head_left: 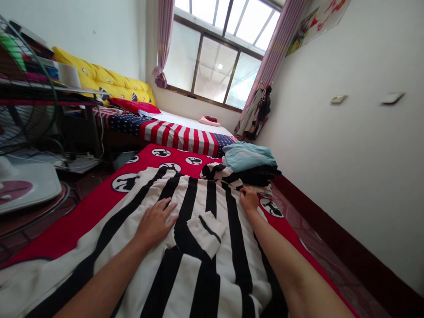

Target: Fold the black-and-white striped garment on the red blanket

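Black-and-white striped cloth — a striped garment (198, 229) — lies spread in front of you on the red bedspread (82, 221), its stripes running straight away from you toward the window (215, 66). That long axis is the thing to keep in mind: the garment stretches from under your forearms up to the folded pile at the far end, and both hands sit on its upper half, one on each side of the middle.

Your left hand (155, 223) lies flat, palm down, fingers spread loosely and pointing up and to the right, pressing the cloth just left of a small turned-over cuff or flap (207, 232). It grips nothing.

Your right hand (249, 198) is further out, at the garment's right edge. Its fingers are curled down onto the cloth — whether they pinch a fold or only press it, you cannot tell from this angle.

Just beyond the right hand, nearly touching it, sits a stack of folded clothes (251, 165): a light blue piece on top, dark ones beneath. The right hand is clearly the nearer to that stack; the left is well apart from it.
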